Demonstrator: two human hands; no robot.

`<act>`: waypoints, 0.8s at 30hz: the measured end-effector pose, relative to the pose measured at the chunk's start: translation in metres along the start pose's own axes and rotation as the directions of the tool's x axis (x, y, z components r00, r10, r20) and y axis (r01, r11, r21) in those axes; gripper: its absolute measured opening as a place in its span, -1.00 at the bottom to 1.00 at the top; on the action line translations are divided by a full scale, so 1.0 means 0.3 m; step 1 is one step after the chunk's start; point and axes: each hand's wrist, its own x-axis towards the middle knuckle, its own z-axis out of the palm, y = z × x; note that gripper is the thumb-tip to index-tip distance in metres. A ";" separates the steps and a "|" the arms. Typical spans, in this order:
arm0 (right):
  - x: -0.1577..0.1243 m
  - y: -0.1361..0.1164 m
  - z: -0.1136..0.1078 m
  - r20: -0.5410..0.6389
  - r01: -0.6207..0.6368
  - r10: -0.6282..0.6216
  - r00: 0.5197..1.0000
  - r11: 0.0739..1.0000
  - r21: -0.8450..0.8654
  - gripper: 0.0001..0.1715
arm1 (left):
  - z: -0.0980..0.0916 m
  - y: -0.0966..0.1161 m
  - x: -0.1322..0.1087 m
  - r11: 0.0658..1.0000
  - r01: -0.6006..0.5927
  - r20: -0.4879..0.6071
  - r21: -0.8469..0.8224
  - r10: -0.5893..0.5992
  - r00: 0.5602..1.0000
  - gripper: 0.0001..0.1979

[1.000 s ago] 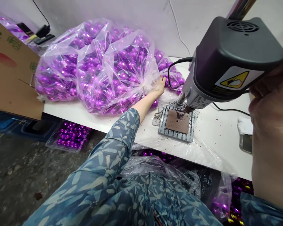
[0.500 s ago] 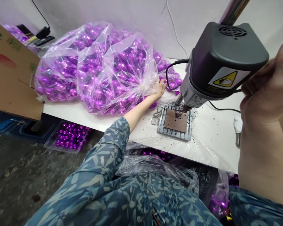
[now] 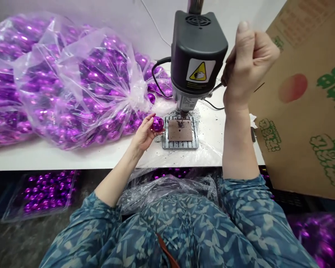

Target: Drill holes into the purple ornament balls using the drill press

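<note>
Between the fingers of my left hand [image 3: 145, 133] is a shiny purple mirrored ball [image 3: 158, 123], held just left of the drill press base [image 3: 179, 146]. A brown square plate [image 3: 180, 134] with a small dark hole lies on the slotted metal base, with dark shavings around it. Above it stands the drill press head [image 3: 199, 44], dark grey, with a yellow hand-warning label. My right hand [image 3: 249, 59] is closed in a fist at the right side of the head; what it grips is hidden.
Clear plastic bags [image 3: 100, 85] full of purple balls fill the table's left side. A cardboard box [image 3: 304, 123] stands at the right. Below the table edge sits a clear tub [image 3: 48, 191] of purple balls. A black cable [image 3: 155, 76] loops left of the drill.
My left hand has come back from behind the bag's knot toward the drill base, now with a purple ball in it. The view has turned right; my right hand stays beside the drill head.
</note>
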 end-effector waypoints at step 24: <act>0.058 0.044 0.006 -0.067 0.126 -0.117 0.991 0.981 0.150 -0.16 | 0.110 -0.093 -0.007 0.998 0.065 -0.056 0.005 -0.065 0.996 -0.81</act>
